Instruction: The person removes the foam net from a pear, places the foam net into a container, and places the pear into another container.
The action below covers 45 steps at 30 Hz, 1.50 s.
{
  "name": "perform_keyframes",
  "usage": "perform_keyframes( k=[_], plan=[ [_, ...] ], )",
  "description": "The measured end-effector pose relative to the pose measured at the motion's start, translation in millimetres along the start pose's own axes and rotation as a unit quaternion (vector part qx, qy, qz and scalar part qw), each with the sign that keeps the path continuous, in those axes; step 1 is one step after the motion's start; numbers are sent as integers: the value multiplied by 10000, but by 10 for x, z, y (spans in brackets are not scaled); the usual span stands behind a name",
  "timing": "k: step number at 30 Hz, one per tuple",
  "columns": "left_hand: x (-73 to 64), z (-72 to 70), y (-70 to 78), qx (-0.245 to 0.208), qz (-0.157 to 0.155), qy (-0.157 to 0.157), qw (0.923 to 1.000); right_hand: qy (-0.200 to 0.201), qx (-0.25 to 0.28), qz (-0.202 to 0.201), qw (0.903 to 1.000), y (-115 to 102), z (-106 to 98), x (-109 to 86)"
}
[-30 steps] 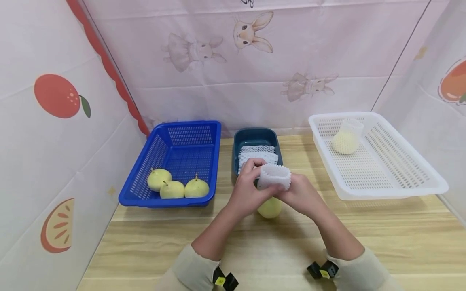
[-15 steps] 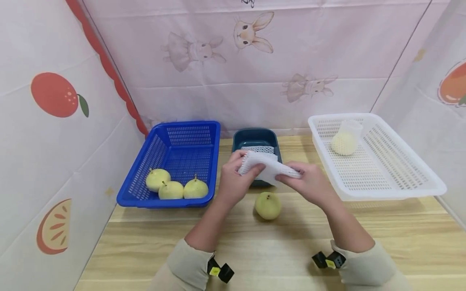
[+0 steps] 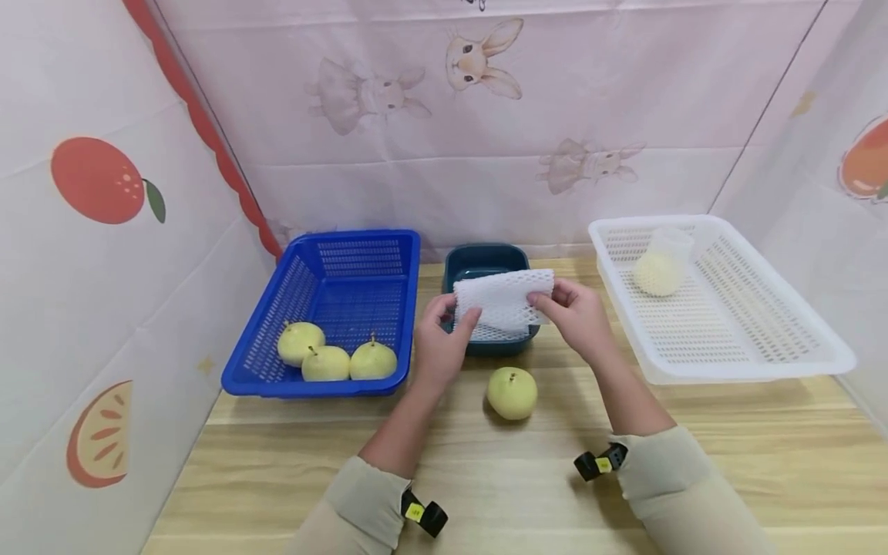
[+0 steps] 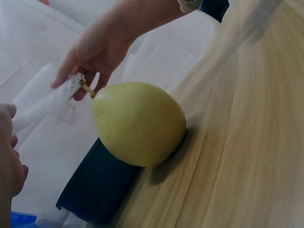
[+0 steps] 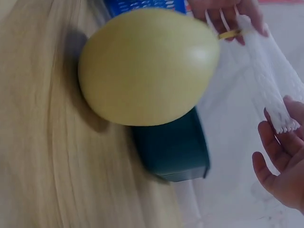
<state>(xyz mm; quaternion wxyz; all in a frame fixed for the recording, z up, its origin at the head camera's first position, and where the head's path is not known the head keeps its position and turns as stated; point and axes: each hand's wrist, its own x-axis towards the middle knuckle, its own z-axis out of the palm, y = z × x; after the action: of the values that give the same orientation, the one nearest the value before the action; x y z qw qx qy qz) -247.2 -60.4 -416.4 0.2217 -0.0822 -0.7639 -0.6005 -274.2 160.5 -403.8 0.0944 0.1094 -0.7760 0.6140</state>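
Since the earlier frame, the net sleeve [image 3: 501, 298] had risen a little and changed from bunched to flat, so it was straightened but not yet around the pear [image 3: 512, 394]. Nearest, at lower centre, this pear stood bare on the table [image 3: 513, 478]; beyond it, the left hand [image 3: 440, 344] and right hand [image 3: 577, 314], apart, pinched the sleeve's opposite sides, partly hiding the teal tray [image 3: 496, 349].

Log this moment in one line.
left hand: pinches net; right hand: pinches net; pear: bare, on table near teal tray; blue basket: three pears; white basket: netted pear
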Motion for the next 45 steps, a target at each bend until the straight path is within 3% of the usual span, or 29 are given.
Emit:
perform_keyframes(
  k=[6, 9, 11, 13, 16, 18, 19, 22, 26, 30, 33, 36, 40, 45],
  plan=[
    [-30, -3, -72, 452, 537, 158, 9974, 123, -559, 159, 9982, 203, 59, 136],
    [-44, 18, -111, 1035, 719, -181, 9919, -84, -1263, 106, 9919, 270, 97, 160],
    [-43, 38, -129, 1601, 757, -641, 9821, -273, -1668, 15, 9856, 294, 124, 175],
    [-36, 64, -144, 2253, 760, -1193, 9640, -480, -2063, -29, 9773, 306, 150, 193],
    [-33, 101, -160, 3238, 718, -2039, 9211, -838, -2442, 11, 9661, 325, 185, 228],
    [-42, 124, -175, 3742, 630, -2504, 8907, -1087, -2571, 87, 9602, 338, 210, 249],
    [-48, 135, -182, 3897, 555, -2688, 8791, -1174, -2634, 117, 9574, 354, 225, 260],
    [-70, 166, -209, 4235, 276, -3070, 8518, -1309, -2788, 81, 9513, 379, 271, 274],
    [-84, 202, -267, 4591, 77, -3240, 8271, -1318, -2873, -164, 9486, 395, 317, 263],
    [-91, 224, -315, 4827, 81, -3241, 8136, -1076, -3077, -1008, 9400, 420, 323, 235],
    [-95, 233, -324, 4908, 50, -3251, 8084, -738, -3332, -1985, 9187, 433, 315, 217],
    [-85, 240, -318, 4946, 9, -3276, 8050, -799, -3524, -2506, 8981, 407, 307, 216],
    [-40, 253, -313, 4943, 12, -3313, 8037, -1433, -3933, -2145, 8824, 385, 294, 263],
    [37, 281, -316, 4905, 37, -3409, 8020, -2043, -4293, -964, 8745, 360, 285, 368]
  ],
)
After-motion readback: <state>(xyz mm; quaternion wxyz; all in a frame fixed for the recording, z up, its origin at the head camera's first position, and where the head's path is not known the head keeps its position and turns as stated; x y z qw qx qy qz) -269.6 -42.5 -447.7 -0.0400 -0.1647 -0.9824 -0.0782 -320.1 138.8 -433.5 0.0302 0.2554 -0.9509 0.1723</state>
